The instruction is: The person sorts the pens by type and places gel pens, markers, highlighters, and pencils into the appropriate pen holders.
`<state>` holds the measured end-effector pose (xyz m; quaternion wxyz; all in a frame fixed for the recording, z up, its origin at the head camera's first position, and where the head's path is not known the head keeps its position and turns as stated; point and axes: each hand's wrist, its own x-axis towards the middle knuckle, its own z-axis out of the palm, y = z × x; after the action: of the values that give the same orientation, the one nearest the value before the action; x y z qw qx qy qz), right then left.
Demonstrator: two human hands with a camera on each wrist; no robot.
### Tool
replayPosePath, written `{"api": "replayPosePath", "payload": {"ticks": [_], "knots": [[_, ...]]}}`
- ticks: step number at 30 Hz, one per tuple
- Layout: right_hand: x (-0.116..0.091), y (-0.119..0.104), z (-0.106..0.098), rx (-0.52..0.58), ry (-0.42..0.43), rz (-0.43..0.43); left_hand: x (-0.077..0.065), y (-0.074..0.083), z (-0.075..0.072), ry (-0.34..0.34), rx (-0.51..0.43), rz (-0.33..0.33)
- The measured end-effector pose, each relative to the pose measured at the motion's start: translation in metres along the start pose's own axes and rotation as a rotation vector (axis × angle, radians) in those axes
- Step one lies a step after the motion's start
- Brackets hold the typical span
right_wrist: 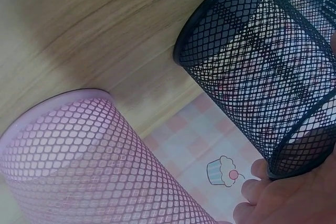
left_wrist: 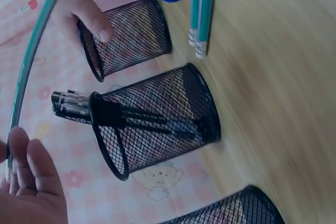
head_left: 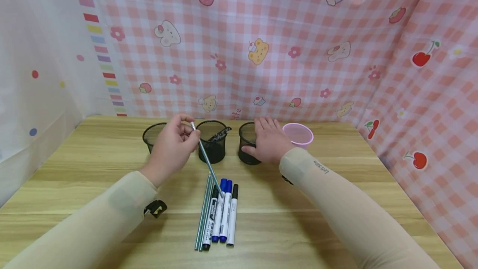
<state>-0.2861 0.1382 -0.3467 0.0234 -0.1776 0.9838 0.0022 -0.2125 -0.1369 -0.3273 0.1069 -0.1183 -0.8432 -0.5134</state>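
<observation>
Several pens (head_left: 221, 134) in mesh cup (head_left: 218, 153) — left hand (head_left: 172, 144) pinches pencil (head_left: 206, 156)

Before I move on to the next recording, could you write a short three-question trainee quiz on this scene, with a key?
1. How many whiteboard markers lie on the wooden table?
2. True or false: pens are inside the pink mesh pen cup.
3. The raised teal pencil is pinched by: A) the right hand; B) the left hand; C) neither hand.

Key: 1: four. 2: false; the pens are inside a black mesh pen cup. 3: B.
</observation>
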Motion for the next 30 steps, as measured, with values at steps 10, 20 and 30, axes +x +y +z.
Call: {"api": "replayPosePath", "payload": {"ticks": [10,20,30], "knots": [[-0.001,-0.001,-0.001,0.002,-0.013,0.005,0.002,0.002,0.008,0.233,-0.207,0.073],[0.0,-0.001,0.0,-0.003,0.002,0.001,0.006,0.002,0.021,0.495,-0.351,0.208],[0.0,-0.001,0.001,0.009,0.03,0.001,0.009,0.006,0.044,0.516,-0.352,0.258]]}}
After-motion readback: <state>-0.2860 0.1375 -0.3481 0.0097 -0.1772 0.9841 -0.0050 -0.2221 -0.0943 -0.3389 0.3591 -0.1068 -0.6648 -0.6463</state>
